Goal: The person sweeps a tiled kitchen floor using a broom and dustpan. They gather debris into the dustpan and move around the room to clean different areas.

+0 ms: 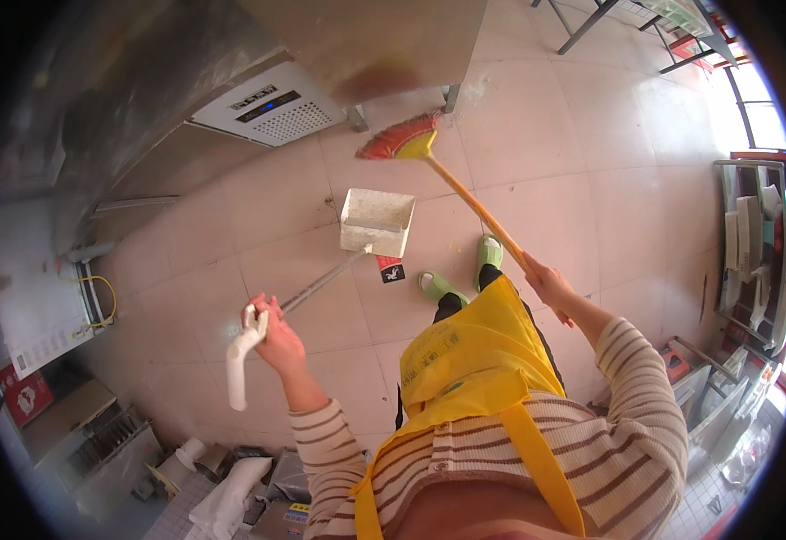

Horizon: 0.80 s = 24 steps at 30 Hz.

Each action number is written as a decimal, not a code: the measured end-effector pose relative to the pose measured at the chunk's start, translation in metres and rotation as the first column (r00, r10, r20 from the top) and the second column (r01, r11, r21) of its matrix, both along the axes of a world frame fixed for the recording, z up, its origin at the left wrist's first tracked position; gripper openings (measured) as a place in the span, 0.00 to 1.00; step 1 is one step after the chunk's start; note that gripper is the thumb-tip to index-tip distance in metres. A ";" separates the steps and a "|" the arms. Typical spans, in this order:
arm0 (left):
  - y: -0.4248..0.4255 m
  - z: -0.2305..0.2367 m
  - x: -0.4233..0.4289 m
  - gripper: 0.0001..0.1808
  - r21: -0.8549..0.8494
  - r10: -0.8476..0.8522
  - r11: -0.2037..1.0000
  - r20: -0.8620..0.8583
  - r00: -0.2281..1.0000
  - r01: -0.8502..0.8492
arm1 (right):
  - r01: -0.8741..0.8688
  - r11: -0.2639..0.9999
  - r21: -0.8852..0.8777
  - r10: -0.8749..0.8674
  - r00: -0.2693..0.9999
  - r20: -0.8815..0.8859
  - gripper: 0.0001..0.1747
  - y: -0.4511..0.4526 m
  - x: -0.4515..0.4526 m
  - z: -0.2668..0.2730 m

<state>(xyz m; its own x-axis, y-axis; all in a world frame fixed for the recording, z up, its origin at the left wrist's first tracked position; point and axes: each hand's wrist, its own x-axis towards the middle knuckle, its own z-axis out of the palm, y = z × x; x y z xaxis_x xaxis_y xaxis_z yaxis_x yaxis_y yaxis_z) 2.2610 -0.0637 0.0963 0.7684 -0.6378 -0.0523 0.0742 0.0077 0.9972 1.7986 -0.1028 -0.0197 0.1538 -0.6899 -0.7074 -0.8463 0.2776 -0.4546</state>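
My left hand point(275, 334) grips the long handle of a white dustpan point(377, 219), just below its bent white grip end point(237, 364). The pan lies in front of me at floor level, its scoop facing away, and whether it touches the tiles is hard to tell. In my right hand point(548, 283) is the wooden stick of a broom point(474, 206). Its red bristles point(399, 135) and yellow head point(418, 146) are beyond the dustpan, close to the legs of a metal unit. The bristles' lower edge looks slightly blurred.
A stainless-steel counter point(406, 40) on short legs, with a vented panel point(271, 104), stands ahead to the left. Pink tiles point(534, 155) cover the floor, bearing a red-and-black sticker point(391, 268). A rack point(754, 250) stands at the right; bags and boxes point(231, 496) lie behind left.
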 end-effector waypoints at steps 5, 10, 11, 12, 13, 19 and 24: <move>-0.010 -0.025 -0.023 0.08 -0.014 0.099 0.995 0.059 0.993 -0.098 | 0.365 0.925 0.100 -0.375 0.920 0.114 0.30 -0.077 0.075 -0.075; -0.026 -0.041 -0.041 0.06 0.110 0.049 0.992 0.065 0.997 -0.056 | 0.485 0.872 0.061 -0.486 0.847 0.213 0.32 -0.141 0.147 -0.152; -0.029 -0.044 -0.044 0.05 0.111 0.046 0.992 0.073 0.996 -0.054 | 0.473 0.881 0.029 -0.470 0.863 0.189 0.32 -0.152 0.155 -0.163; -0.032 -0.047 -0.048 0.05 0.114 0.047 0.992 0.080 0.996 -0.056 | 0.452 0.892 0.002 -0.445 0.878 0.177 0.32 -0.164 0.162 -0.175; -0.035 -0.049 -0.051 0.05 0.112 0.041 0.992 0.083 0.996 -0.051 | 0.431 0.902 -0.029 -0.422 0.894 0.148 0.32 -0.176 0.168 -0.186; -0.041 -0.057 -0.060 0.04 0.059 0.056 0.996 0.181 0.982 -0.068 | 0.311 0.931 -0.189 -0.314 0.949 0.019 0.32 -0.204 0.181 -0.227; -0.033 -0.059 -0.052 0.05 -0.001 -0.096 0.995 0.179 0.979 0.098 | 0.271 0.943 -0.195 -0.277 0.961 -0.006 0.34 -0.232 0.191 -0.255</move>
<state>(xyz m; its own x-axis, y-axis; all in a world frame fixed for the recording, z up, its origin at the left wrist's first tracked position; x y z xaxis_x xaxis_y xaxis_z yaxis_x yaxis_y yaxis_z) 2.2089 -0.0963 0.0377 0.6991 -0.7098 0.0868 -0.1040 0.0193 0.9944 1.9891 -0.3347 -0.2748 -0.0811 -0.8245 -0.5601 -0.7649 0.4117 -0.4953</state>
